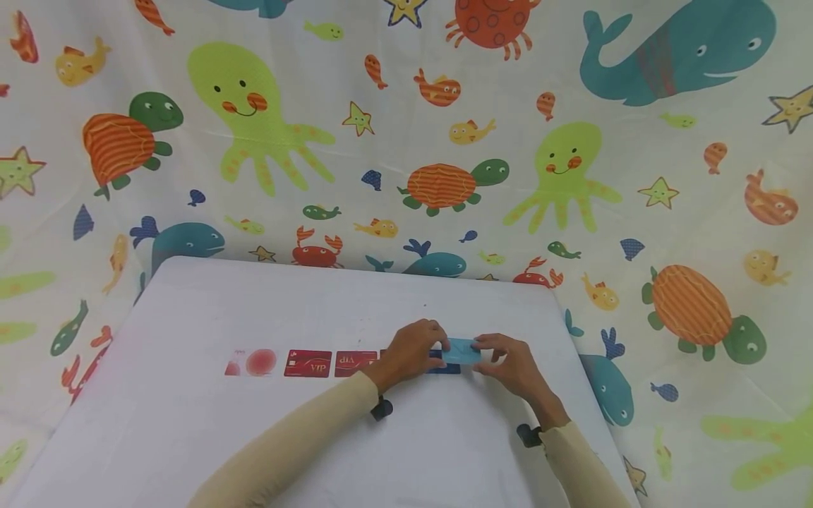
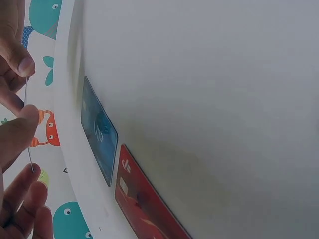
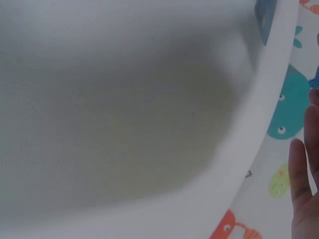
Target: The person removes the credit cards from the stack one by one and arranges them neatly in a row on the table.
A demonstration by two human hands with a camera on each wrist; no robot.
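My left hand [image 1: 411,353] pinches the left edge of a light blue card [image 1: 461,351], raised above the white table. At its right edge, my right hand [image 1: 511,363] grips the same card between thumb and fingers. Beneath the raised card lies a dark blue VIP card [image 2: 99,132], partly covered by my left hand in the head view. Next to it is a red card [image 2: 144,204], mostly hidden behind that hand from above. Seen from the left wrist, the held card is a thin edge-on line. Only some fingers [image 3: 299,169] of my right hand appear in its wrist view.
Leftward along the same row lie a red card [image 1: 356,363], a red VIP card [image 1: 308,363] and a white card with a pink circle [image 1: 260,362]. They rest on the white table [image 1: 317,437]. A curtain [image 1: 381,162] printed with sea animals hangs behind it.
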